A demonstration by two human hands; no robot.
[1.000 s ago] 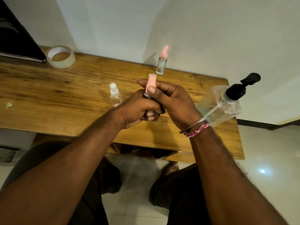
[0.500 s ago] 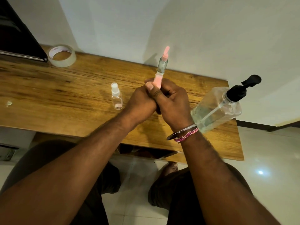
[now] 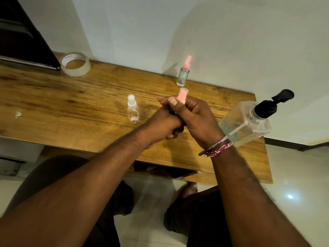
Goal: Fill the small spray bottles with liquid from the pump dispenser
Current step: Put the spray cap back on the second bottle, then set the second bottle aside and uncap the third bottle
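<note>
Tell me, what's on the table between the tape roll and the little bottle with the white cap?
Nothing: in the head view only bare wooden table lies between the clear tape roll and the small clear white-capped spray bottle.

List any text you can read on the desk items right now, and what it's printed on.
Tape roll: pink print repeated on the inner core, too blurred to read.
Pump dispenser: no label visible.
Small spray bottles: no text visible.
Pink cap in the hands: no text.
</note>
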